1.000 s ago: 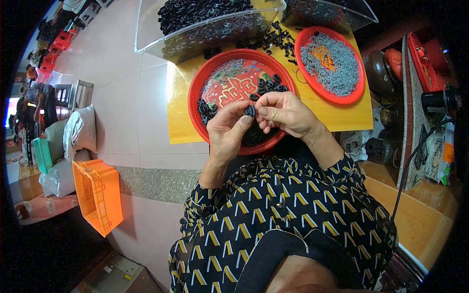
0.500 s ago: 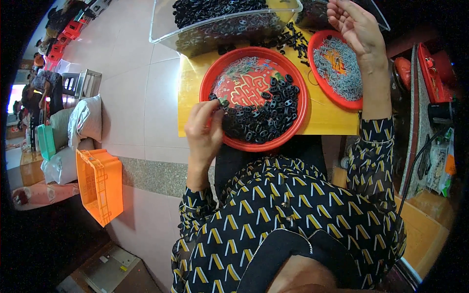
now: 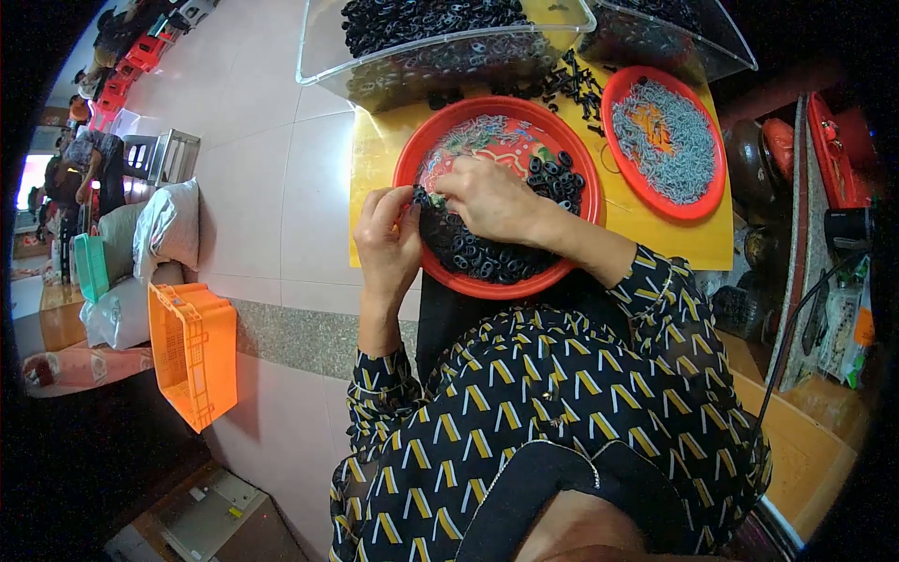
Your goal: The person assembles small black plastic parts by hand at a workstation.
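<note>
A red round tray [image 3: 496,288] lies in front of me, with a heap of small black oval plastic parts [image 3: 487,258] and some grey screws [image 3: 473,133] in it. Over its left rim, my left hand [image 3: 389,239] is closed, pinching a small black plastic part [image 3: 420,196] between thumb and fingertips. My right hand [image 3: 496,199] reaches across the tray, its fingers pinched together beside that part; whatever they hold is too small or hidden to make out. To the right lies a second red tray [image 3: 719,155], full of grey screws [image 3: 688,155].
Two clear plastic bins [image 3: 449,47] of black parts stand at the table's far side, with loose black pieces [image 3: 576,86] before them. The trays rest on a yellow table top [image 3: 655,239]. An orange crate [image 3: 197,356] is on the floor at left.
My right hand has come down and left from above the screw tray to the left hand at the near tray. My left hand stays at the rim, pinching the black part.
</note>
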